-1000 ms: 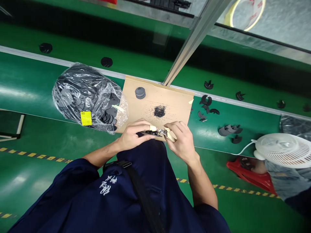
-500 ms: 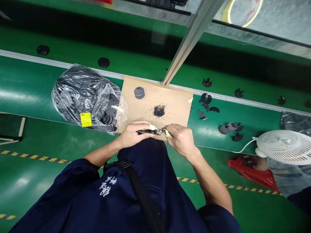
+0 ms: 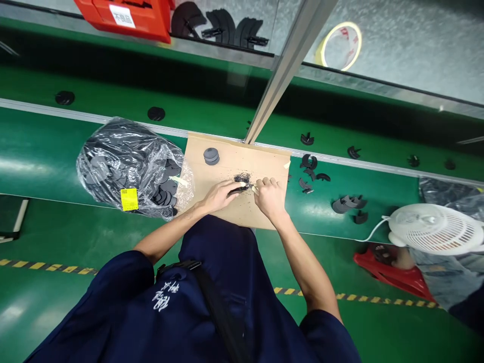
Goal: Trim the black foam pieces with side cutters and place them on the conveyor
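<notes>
My left hand (image 3: 221,195), with a cream finger cot on a fingertip, pinches a dark flat plastic part (image 3: 236,190) just over the cardboard. My right hand (image 3: 269,195) is closed beside it round a small metal hand tool, mostly hidden in the fist; its exact kind does not show. Both hands are over the cardboard sheet (image 3: 260,214), close to a pile of black crumbs (image 3: 242,178). A short stack of dark round discs (image 3: 211,156) stands on the sheet's far left part.
A clear plastic bag (image 3: 128,166) of black discs lies left. Curved black pieces (image 3: 308,171) and a grey stack (image 3: 346,203) lie right, near a white fan (image 3: 434,229). A metal post (image 3: 280,75) rises behind the cardboard. A seated person is partly visible at far right.
Both hands have moved forward, away from my body, to the crumb pile. The metal tool that showed between them is now mostly covered. The view has tilted up slightly.
</notes>
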Demonstrator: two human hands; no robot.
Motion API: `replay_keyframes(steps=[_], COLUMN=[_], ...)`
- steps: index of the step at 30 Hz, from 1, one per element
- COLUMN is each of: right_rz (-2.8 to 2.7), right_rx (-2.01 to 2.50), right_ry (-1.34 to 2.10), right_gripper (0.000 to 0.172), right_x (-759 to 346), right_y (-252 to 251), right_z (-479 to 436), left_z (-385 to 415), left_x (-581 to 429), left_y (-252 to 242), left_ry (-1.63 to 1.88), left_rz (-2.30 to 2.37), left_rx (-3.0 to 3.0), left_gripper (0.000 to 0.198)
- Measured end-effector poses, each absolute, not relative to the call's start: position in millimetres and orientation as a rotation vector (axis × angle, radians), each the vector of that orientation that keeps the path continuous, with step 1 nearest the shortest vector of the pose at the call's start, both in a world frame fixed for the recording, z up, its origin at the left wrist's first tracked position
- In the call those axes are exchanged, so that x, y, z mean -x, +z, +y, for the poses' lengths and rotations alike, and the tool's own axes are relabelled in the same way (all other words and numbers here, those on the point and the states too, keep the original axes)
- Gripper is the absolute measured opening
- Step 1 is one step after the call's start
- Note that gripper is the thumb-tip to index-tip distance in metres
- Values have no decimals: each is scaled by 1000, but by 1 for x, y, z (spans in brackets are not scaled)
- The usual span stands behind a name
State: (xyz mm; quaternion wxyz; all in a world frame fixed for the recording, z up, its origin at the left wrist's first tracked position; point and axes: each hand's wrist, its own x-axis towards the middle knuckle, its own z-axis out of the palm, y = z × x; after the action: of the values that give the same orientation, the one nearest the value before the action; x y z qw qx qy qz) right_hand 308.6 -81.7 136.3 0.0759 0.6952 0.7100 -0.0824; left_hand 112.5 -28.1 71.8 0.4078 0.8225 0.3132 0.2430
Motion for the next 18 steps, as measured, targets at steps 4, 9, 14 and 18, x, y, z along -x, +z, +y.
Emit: replay_keyframes(steps=[4,9,14,18], right_rz=[2061,2213,2637,2913], right_rx=[-2203,-2473,-2437,-2061], right_ry=[-329,-1039,-1165,-561], right_gripper=[20,24,20,20], right_x=[-317,-314,-295,-287], right_y=[131,118,126,153], right_z=[-88,-102,-115,-125], left_z=[-24,-32,-51,-54], left_x=[-114,-101,-87,-74], left_y=[64,64,86,112], left_ry=[670,830,836,812], left_rz=[899,947,834,782], left_rx=[-2070,-1590,-1463,-1880], left_gripper=[29,33,38,21])
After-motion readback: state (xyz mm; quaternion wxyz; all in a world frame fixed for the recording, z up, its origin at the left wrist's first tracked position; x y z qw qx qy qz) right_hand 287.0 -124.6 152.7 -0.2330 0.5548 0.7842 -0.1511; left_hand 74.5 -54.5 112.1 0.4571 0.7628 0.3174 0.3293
